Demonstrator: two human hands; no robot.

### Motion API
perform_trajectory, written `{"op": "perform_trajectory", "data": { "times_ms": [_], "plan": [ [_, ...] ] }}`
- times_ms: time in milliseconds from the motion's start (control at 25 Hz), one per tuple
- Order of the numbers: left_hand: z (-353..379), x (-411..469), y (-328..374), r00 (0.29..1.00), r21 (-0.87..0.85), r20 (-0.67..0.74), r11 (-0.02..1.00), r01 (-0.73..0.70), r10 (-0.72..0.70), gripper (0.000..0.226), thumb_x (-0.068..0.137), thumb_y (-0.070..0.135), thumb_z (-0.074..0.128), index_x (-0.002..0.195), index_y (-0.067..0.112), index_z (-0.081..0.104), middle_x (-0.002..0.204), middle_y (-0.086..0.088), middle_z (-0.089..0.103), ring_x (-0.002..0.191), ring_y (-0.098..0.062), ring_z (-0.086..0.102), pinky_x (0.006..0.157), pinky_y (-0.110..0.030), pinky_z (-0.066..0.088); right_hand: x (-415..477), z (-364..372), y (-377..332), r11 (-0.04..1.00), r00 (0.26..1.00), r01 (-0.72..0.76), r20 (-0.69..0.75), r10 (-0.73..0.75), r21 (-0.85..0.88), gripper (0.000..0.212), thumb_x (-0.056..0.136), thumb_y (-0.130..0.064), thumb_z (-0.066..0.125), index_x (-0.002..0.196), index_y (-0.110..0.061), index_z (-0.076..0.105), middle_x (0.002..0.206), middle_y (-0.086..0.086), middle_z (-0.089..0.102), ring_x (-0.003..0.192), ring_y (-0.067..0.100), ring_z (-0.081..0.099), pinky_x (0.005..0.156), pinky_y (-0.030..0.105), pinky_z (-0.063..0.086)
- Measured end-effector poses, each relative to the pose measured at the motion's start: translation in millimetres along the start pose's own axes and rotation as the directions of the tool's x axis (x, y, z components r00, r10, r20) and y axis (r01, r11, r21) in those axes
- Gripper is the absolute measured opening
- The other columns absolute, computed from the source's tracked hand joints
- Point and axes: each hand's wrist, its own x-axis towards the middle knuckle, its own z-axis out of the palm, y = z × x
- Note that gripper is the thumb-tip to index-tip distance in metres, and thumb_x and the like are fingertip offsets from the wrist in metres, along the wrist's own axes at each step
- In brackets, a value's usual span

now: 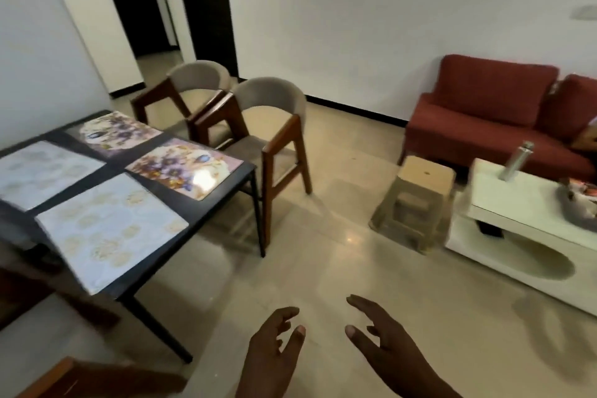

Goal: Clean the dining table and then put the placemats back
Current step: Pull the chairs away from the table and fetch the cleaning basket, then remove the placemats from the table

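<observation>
The black dining table [226,176] stands at the left with several placemats lying flat on it. Two are white with a pale gold pattern: one near me [109,229] and one further left [42,173]. Two are floral purple: one at the table's right edge [184,168] and one at the far end [118,132]. My left hand [271,355] and my right hand [387,349] hover over the floor at the bottom centre, right of the table, fingers spread, holding nothing.
Two grey-cushioned wooden chairs [268,136] [190,90] stand beyond the table. A beige plastic stool [416,203] sits on the floor, next to a white coffee table [517,203] bearing a metal bottle [517,160]. A red sofa [491,119] lines the right wall.
</observation>
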Motion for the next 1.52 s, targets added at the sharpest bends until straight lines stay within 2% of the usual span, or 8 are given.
{"op": "perform_trajectory", "data": {
  "times_ms": [400,560,640,760,840,1200,1360,1520],
  "plan": [
    [-102.0,154.0,23.9,0.92,-0.02,-0.38,0.995,0.099,-0.099,0.022,0.098,0.038,0.065,0.118,0.045,0.064,0.123,0.029,0.064,0.115,0.007,0.061,0.098,-0.029,0.055,264.6,55.5,-84.7,0.966,0.907,0.257,0.336,-0.254,0.037,0.051,0.1,-0.051,0.061,0.148,-0.047,0.045,0.15,-0.034,0.044,0.137,-0.015,0.041,0.113,0.023,0.042],
    [-124.6,207.7,30.8,0.839,-0.13,-0.503,0.978,0.164,-0.208,0.022,0.096,0.034,0.07,0.109,0.051,0.066,0.124,0.027,0.064,0.116,0.002,0.062,0.098,-0.025,0.05,360.0,66.6,-105.5,0.95,0.846,0.31,0.441,-0.298,0.048,0.064,0.087,-0.078,0.054,0.146,-0.053,0.045,0.152,-0.034,0.041,0.139,-0.01,0.041,0.112,0.026,0.045],
    [-132.7,237.4,42.3,0.785,-0.201,-0.549,0.957,0.209,-0.287,0.026,0.094,0.03,0.073,0.107,0.052,0.066,0.125,0.021,0.065,0.116,-0.001,0.062,0.101,-0.029,0.049,407.6,71.5,-115.6,0.939,0.82,0.342,0.473,-0.322,0.047,0.065,0.086,-0.079,0.053,0.145,-0.055,0.044,0.153,-0.035,0.038,0.14,-0.01,0.04,0.111,0.021,0.044],
    [-141.7,283.2,42.0,0.737,-0.266,-0.573,0.932,0.245,-0.358,0.027,0.096,0.027,0.071,0.12,0.037,0.065,0.126,0.014,0.065,0.119,-0.009,0.062,0.103,-0.035,0.05,472.5,87.0,-130.2,0.929,0.791,0.37,0.527,-0.311,-0.007,0.057,0.094,-0.063,0.059,0.147,-0.052,0.043,0.153,-0.034,0.038,0.14,-0.009,0.04,0.108,0.011,0.038],
    [-150.3,304.6,47.8,0.714,-0.295,-0.588,0.923,0.247,-0.379,0.028,0.096,0.026,0.071,0.123,0.032,0.064,0.125,0.012,0.065,0.121,-0.012,0.06,0.104,-0.032,0.047,500.0,101.1,-142.8,0.922,0.76,0.385,0.577,-0.298,-0.032,0.056,0.097,-0.058,0.059,0.149,-0.05,0.041,0.154,-0.035,0.035,0.142,-0.009,0.035,0.113,0.013,0.033],
    [-242.0,400.6,24.9,0.663,-0.235,-0.674,0.945,0.227,-0.327,0.025,0.096,0.035,0.069,0.119,0.043,0.064,0.125,0.021,0.066,0.119,-0.005,0.062,0.103,-0.032,0.053,597.2,195.2,-217.2,0.943,0.682,0.328,0.674,-0.283,0.064,0.045,0.097,-0.053,0.063,0.136,-0.055,0.04,0.137,-0.044,0.034,0.136,-0.001,0.042,0.111,0.019,0.04],
    [-306.6,437.2,9.6,0.649,-0.241,-0.684,0.943,0.229,-0.332,0.024,0.097,0.034,0.069,0.118,0.043,0.063,0.125,0.022,0.066,0.117,-0.004,0.062,0.098,-0.025,0.048,634.9,247.1,-255.0,0.949,0.712,0.31,0.676,-0.189,-0.062,0.054,0.101,-0.052,0.056,0.147,-0.044,0.03,0.144,-0.03,0.032,0.146,0.007,0.037,0.123,0.028,0.03],
    [-366.3,455.8,-30.7,0.631,-0.226,-0.696,0.939,0.261,-0.343,0.029,0.098,0.034,0.068,0.126,0.04,0.063,0.127,0.019,0.064,0.12,-0.005,0.06,0.102,-0.031,0.049,661.6,294.4,-269.4,0.966,0.665,0.258,0.723,-0.189,0.015,0.058,0.099,-0.043,0.062,0.152,-0.039,0.038,0.154,-0.014,0.047,0.143,0.008,0.045,0.118,0.029,0.039]
  ]
}}
